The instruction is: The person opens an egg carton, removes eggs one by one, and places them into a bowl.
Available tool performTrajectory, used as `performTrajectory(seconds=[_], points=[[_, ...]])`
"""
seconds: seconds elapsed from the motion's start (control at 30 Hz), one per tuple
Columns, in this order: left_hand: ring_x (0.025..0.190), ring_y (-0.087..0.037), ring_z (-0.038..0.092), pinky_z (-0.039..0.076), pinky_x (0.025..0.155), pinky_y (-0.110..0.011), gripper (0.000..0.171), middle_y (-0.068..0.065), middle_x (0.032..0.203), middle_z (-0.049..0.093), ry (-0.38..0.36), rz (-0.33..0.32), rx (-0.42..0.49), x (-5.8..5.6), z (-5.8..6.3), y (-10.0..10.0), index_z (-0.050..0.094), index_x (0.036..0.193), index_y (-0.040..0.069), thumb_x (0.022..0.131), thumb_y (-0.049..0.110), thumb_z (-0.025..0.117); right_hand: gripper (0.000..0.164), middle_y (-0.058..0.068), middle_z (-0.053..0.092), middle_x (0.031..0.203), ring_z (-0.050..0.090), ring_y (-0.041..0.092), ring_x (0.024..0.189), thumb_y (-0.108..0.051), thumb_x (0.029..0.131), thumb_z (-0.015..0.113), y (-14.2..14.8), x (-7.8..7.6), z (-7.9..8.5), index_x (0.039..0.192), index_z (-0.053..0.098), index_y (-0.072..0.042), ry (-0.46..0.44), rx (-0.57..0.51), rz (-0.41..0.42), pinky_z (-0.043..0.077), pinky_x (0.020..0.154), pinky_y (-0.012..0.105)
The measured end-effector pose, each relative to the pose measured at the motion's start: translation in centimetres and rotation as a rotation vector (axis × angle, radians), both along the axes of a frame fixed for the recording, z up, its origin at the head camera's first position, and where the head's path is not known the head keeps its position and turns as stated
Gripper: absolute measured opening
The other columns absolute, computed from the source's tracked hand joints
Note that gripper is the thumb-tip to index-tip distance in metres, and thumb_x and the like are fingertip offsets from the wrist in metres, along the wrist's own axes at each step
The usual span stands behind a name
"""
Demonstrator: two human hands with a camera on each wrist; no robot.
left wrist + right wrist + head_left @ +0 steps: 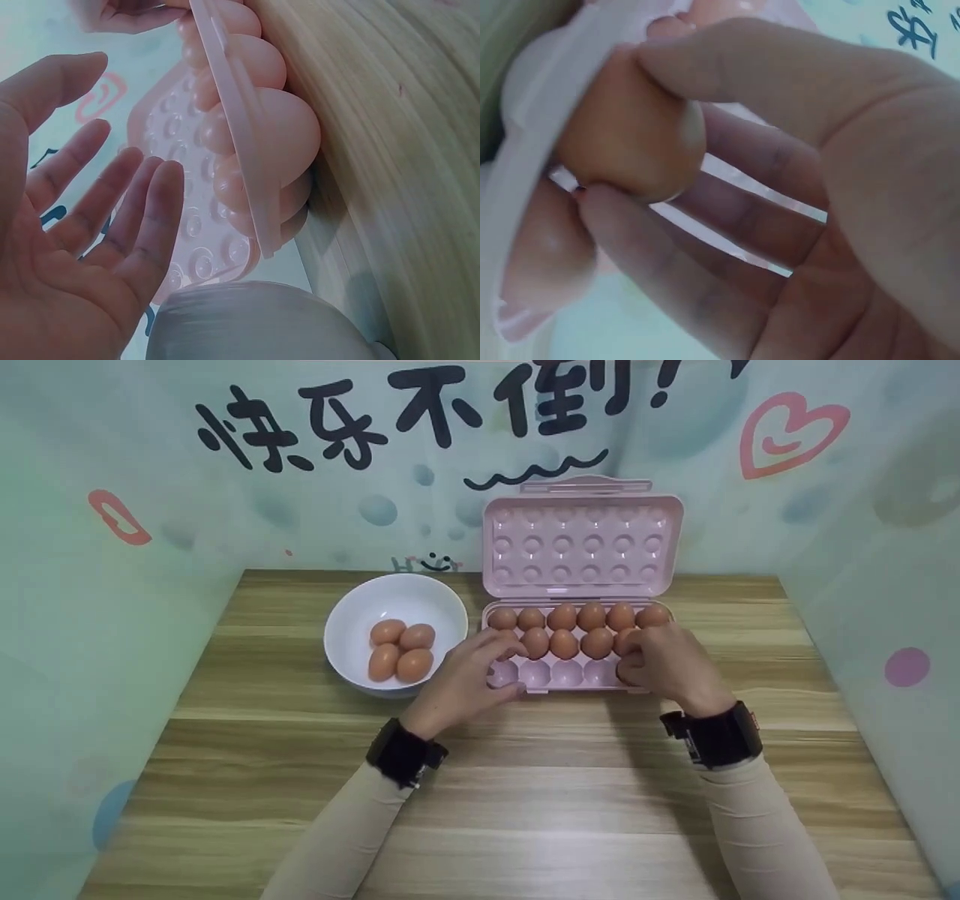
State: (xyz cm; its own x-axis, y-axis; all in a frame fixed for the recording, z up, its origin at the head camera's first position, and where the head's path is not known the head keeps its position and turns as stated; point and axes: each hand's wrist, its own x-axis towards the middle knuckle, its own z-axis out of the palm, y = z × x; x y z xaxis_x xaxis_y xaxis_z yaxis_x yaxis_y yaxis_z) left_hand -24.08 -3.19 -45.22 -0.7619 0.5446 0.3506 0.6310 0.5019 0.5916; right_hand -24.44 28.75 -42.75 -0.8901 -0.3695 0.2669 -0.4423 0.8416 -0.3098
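My right hand (679,669) pinches a brown egg (630,131) between thumb and fingers at the right end of the front row of a pink plastic egg box (566,675). In the right wrist view that egg sits against the box rim, with another egg (551,259) beside it. Brown eggs (564,645) fill much of the back and middle rows, while pink hollows show in the front row. My left hand (469,679) is spread by the box's left end; in the left wrist view its fingers (161,225) are loosely extended, holding nothing.
Left of the box stands a white bowl (345,615) with several brown eggs (414,665) inside. The egg box's lid (583,585) stands raised behind it, near the printed backdrop (300,517). Everything rests on a wood-grain table (525,810).
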Motion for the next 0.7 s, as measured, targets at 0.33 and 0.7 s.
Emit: performTrajectory(seconds=[0.33, 0.7], points=[[0.11, -0.018, 0.063, 0.059, 0.093, -0.035, 0.036, -0.004, 0.125, 0.065, -0.003, 0.02, 0.048, -0.1, 0.1, 0.1, 0.068, 0.124, 0.012, 0.091, 0.016, 0.082, 0.01, 0.004, 0.072, 0.089, 0.069, 0.018, 0.082, -0.01, 0.086, 0.086, -0.3, 0.1, 1.4, 0.092, 0.079, -0.01, -0.026, -0.217, 0.058, 0.06, 0.073, 0.037], [0.11, -0.016, 0.068, 0.06, 0.093, -0.032, 0.042, -0.006, 0.123, 0.068, 0.041, -0.001, 0.175, -0.2, 0.1, 0.5, 0.067, 0.128, 0.009, 0.089, 0.01, 0.084, 0.025, 0.003, 0.077, 0.108, 0.075, 0.022, 0.09, -0.01, 0.088, 0.088, -3.0, 0.6, 1.4, 0.111, 0.08, -0.008, -0.105, -0.587, 0.157, 0.063, 0.076, 0.025]])
